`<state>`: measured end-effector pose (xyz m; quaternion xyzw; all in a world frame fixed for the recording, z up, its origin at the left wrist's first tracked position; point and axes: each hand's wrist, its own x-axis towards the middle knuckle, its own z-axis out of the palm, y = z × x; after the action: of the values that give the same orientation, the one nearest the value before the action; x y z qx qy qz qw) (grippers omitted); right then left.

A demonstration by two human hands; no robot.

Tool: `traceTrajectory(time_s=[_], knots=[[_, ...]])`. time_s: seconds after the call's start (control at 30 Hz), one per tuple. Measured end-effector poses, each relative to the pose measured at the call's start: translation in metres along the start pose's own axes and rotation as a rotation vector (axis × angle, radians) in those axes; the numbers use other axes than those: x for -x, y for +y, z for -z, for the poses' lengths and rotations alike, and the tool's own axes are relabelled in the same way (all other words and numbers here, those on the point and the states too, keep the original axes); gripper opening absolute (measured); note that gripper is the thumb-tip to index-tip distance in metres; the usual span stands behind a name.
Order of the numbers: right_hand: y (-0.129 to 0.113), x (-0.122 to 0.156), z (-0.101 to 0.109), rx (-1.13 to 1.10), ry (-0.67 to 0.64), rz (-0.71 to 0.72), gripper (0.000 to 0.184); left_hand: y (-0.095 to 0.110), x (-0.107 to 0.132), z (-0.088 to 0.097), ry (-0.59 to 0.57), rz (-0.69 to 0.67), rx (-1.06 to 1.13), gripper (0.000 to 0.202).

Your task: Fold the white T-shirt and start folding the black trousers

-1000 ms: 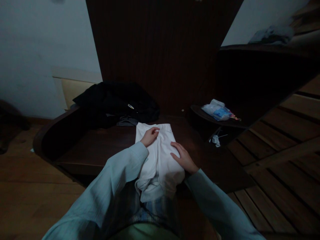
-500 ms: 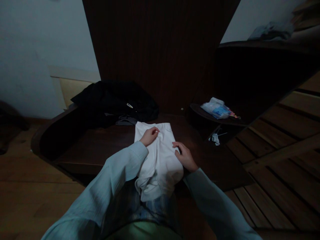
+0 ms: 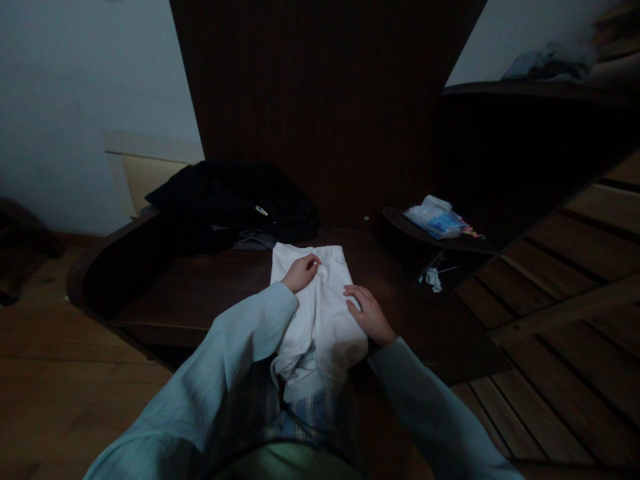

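Observation:
A white pair of trousers [image 3: 330, 320] lies lengthwise on a dark wooden bench. Its waistband end points away from me, and its lower end bunches and hangs over the front edge toward my lap. On the upper part of the cloth, my left hand [image 3: 301, 272] is closed, thumb and fingers drawn together at a crease in the fabric. My right hand [image 3: 370, 315] rests at the right side of the trousers, fingers apart and laid on the cloth. Its palm side is hidden.
Dark clothing [image 3: 235, 197] is heaped at the bench's [image 3: 170, 293] back left, a grey cloth [image 3: 254, 240] beside it. On a small right-hand shelf lies a blue-and-white plastic packet [image 3: 436, 219], above a crumpled white scrap [image 3: 433, 279]. Wooden slats [image 3: 565, 313] stand at far right.
My right hand's fingers lie slightly flatter and closer together on the cloth. My left hand and the trousers keep their place; the view has shifted a little.

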<state>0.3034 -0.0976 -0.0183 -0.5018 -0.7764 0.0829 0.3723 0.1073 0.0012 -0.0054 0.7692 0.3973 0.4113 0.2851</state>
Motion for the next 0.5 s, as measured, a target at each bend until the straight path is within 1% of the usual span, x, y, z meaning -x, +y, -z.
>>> traceTrajectory(time_s=[0.5], knots=[[-0.0032, -0.0004, 0.0017, 0.017, -0.013, 0.029, 0.014, 0.0013, 0.0004, -0.0004, -0.001, 0.021, -0.02, 0.015]])
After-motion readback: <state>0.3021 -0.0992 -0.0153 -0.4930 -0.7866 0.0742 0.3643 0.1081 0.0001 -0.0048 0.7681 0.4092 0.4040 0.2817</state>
